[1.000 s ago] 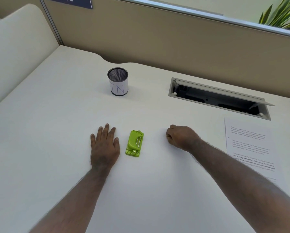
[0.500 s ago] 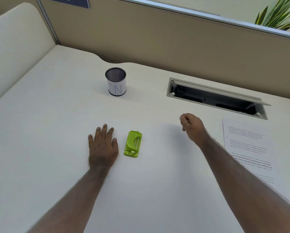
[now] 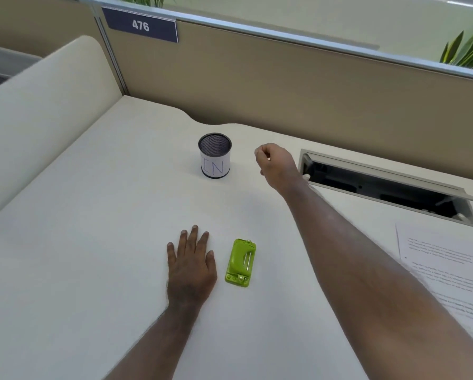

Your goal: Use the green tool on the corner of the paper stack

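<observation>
The green tool [image 3: 241,262], a small flat lime-green device, lies on the cream desk. My left hand [image 3: 190,266] rests flat on the desk just left of it, fingers spread, not touching it. My right hand [image 3: 276,165] hovers far forward, right of the mesh cup, fingers curled closed; whether it pinches something tiny I cannot tell. The paper stack [image 3: 446,272], printed sheets, lies at the right edge, partly behind my right forearm.
A black mesh cup [image 3: 215,155] with a white label reading "IN" stands at the back centre. An open cable hatch [image 3: 389,187] is sunk into the desk at the back right. Tan partition walls [image 3: 284,86] close the back and left.
My right hand, fist closed, has travelled from beside the green tool forward and up toward the mesh cup. The left hand and the tool have stayed put. The camera tilted.
</observation>
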The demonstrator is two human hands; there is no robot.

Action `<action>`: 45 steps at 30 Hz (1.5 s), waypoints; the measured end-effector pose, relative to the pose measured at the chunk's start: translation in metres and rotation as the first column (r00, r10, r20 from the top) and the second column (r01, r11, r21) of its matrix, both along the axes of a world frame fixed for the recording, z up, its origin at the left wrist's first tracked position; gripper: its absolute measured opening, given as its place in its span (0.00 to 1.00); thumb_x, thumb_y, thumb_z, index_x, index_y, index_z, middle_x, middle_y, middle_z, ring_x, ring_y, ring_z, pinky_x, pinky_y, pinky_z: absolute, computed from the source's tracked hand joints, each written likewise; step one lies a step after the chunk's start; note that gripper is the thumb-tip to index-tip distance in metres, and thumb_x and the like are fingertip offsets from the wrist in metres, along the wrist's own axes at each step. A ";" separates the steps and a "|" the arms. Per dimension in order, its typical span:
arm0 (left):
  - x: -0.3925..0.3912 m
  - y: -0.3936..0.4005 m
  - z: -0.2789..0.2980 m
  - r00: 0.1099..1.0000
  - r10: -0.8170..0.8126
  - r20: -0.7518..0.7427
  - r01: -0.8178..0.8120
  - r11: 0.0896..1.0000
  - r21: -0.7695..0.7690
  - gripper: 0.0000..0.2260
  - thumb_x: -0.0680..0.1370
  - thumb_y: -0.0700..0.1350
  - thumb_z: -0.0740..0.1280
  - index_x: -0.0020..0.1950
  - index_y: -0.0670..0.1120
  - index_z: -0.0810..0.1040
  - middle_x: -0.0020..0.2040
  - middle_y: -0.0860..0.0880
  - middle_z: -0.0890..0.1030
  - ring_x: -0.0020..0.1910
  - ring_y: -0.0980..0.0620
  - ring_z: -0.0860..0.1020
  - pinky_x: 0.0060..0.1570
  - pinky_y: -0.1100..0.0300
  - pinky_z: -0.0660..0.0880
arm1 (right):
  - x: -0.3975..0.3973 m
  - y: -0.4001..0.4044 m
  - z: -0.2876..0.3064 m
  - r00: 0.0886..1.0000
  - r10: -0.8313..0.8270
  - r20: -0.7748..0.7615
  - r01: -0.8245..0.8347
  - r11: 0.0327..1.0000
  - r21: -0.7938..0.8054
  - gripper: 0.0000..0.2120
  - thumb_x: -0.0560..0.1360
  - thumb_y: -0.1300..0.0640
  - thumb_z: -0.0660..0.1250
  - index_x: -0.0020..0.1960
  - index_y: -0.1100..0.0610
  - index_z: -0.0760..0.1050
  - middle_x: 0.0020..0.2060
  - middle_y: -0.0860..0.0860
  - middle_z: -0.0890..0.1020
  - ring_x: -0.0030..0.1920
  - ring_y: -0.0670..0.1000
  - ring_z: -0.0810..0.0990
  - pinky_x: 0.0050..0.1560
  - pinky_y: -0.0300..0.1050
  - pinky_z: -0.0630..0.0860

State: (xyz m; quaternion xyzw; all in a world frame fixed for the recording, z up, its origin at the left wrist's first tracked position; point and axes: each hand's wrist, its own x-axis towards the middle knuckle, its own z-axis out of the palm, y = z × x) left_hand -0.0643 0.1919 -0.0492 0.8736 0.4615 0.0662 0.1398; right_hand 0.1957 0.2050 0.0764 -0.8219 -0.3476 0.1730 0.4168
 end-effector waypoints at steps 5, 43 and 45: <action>0.000 0.002 -0.001 1.000 -0.013 -0.012 0.013 0.999 0.047 0.24 0.77 0.51 0.52 0.71 0.50 0.71 0.76 0.48 0.67 0.75 0.45 0.64 0.73 0.40 0.59 | -0.012 0.061 0.004 0.981 0.045 0.191 -0.013 0.986 -0.167 0.11 0.77 0.51 0.56 0.43 0.52 0.75 0.41 0.48 0.81 0.44 0.55 0.80 0.37 0.46 0.72; -0.006 0.006 0.019 0.988 -0.090 -0.126 0.069 0.985 -0.157 0.24 0.81 0.52 0.52 0.78 0.53 0.56 0.81 0.50 0.49 0.80 0.48 0.49 0.76 0.42 0.49 | -0.085 -0.146 -0.019 0.895 0.165 0.414 0.009 0.922 -0.387 0.21 0.79 0.48 0.57 0.72 0.48 0.69 0.69 0.46 0.73 0.65 0.51 0.73 0.60 0.47 0.72; -0.008 -0.002 0.029 0.989 -0.072 -0.127 0.056 0.991 -0.123 0.24 0.81 0.53 0.52 0.78 0.53 0.56 0.81 0.50 0.49 0.80 0.48 0.48 0.76 0.42 0.50 | -0.099 -0.182 -0.028 0.878 0.192 0.438 0.027 0.894 -0.447 0.26 0.79 0.46 0.57 0.76 0.51 0.64 0.74 0.49 0.68 0.72 0.52 0.68 0.67 0.49 0.67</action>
